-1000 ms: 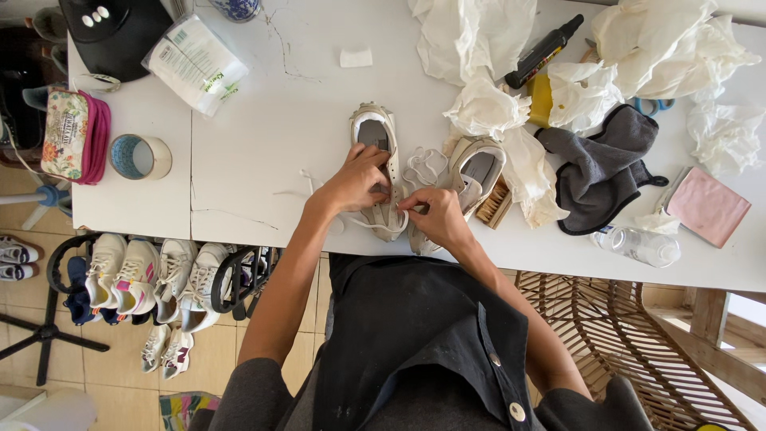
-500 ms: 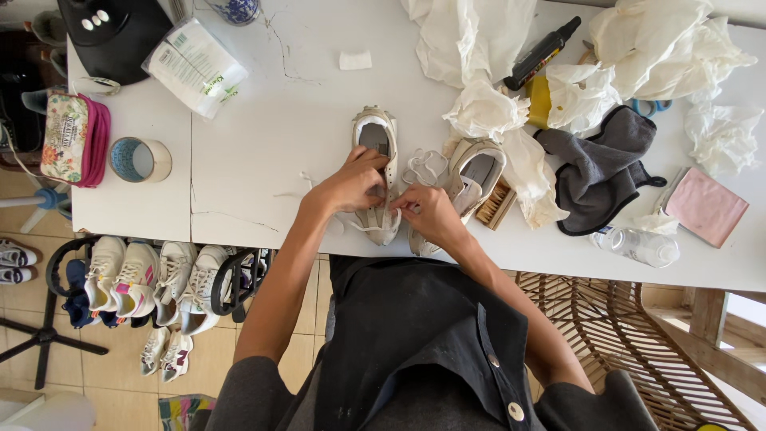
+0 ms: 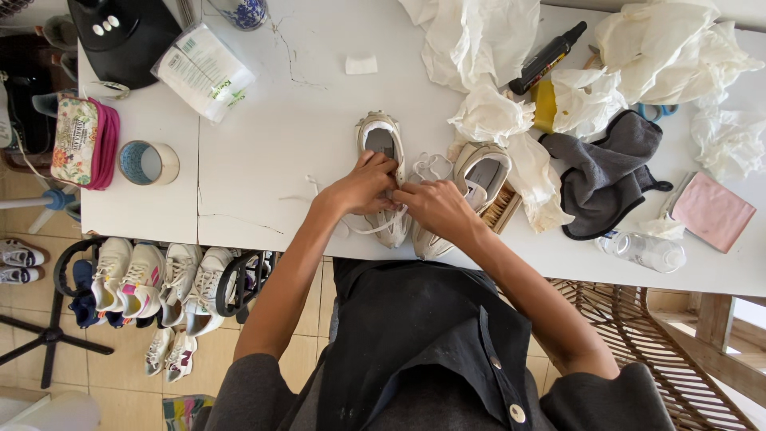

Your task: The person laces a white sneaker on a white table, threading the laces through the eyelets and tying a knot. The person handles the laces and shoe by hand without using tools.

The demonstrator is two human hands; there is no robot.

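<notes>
White table (image 3: 279, 168) spanned the view; all places given relative to it. Crumpled white paper (image 3: 479, 40) heaped at its far edge, grey cloth (image 3: 606, 172) toward its right side. Rack of sneakers (image 3: 152, 279) stood on the floor under its near left edge. Beige sneaker (image 3: 381, 140) lay near its front-middle, toe hanging at the near edge; second sneaker (image 3: 483, 172) just right of it. Left hand (image 3: 363, 183) pinched closed on the white lace (image 3: 371, 227) over the sneaker's tongue. Right hand (image 3: 435, 207) touching the left, fingers curled narrow on the same lace. Tape roll (image 3: 148, 163) on the table's left end.
</notes>
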